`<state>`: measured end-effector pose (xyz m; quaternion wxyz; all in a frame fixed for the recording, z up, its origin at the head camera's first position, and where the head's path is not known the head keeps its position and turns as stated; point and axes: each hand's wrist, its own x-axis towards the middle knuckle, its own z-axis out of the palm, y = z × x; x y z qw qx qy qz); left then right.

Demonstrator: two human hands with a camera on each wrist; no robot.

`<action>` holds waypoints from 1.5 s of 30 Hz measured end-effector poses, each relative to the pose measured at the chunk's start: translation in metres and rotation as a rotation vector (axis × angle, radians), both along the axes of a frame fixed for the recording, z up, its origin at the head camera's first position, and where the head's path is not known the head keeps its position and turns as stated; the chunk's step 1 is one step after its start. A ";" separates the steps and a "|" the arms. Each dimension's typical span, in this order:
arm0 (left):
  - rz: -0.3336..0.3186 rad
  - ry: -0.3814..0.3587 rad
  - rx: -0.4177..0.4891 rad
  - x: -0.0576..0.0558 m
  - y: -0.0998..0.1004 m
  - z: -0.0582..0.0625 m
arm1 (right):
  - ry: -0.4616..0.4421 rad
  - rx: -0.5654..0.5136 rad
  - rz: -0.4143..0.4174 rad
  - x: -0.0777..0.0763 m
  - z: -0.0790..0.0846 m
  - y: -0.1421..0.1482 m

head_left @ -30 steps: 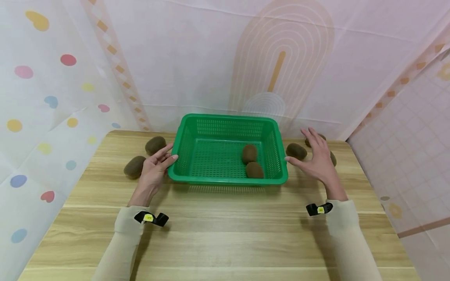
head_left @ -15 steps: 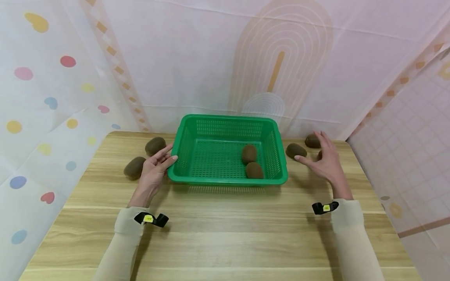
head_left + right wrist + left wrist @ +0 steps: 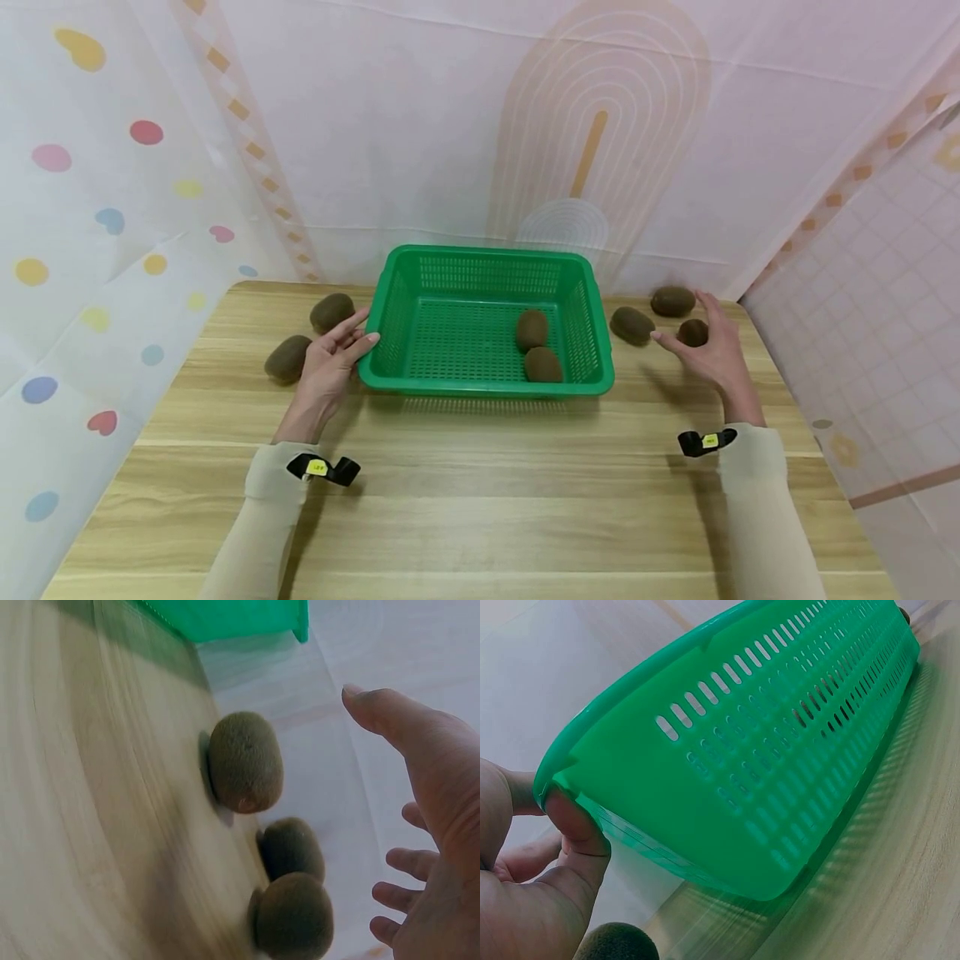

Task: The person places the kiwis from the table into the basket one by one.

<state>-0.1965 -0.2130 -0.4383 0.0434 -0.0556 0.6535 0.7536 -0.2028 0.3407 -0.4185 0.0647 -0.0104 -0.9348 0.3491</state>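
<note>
While the left hand point(image 3: 324, 369) grips the left rim of the green plastic basket point(image 3: 487, 387) between thumb and fingers, the right hand point(image 3: 714, 354) is open, thumb spread from fingers, holding nothing, close to three kiwifruit point(image 3: 632, 326) near the table's far right corner. The basket sits near the middle of the far edge of the wooden table point(image 3: 480, 508). Inside, two kiwifruit point(image 3: 532, 330) lie together by its near right corner. Two more kiwifruit point(image 3: 287, 359) lie just beside the left hand, toward the table's far left corner.

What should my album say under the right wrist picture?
Three brown kiwis rest on a wooden table, near a right hand and a green basket.
</note>
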 end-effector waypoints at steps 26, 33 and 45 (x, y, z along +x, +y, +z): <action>-0.004 0.006 0.023 -0.001 -0.001 -0.002 | -0.161 -0.203 -0.218 0.000 -0.037 0.026; -0.006 0.022 0.027 -0.002 0.000 -0.002 | -0.142 -0.196 -0.256 -0.001 -0.040 0.030; -0.010 0.023 0.024 -0.001 0.000 -0.002 | -0.140 -0.223 -0.274 -0.001 -0.040 0.029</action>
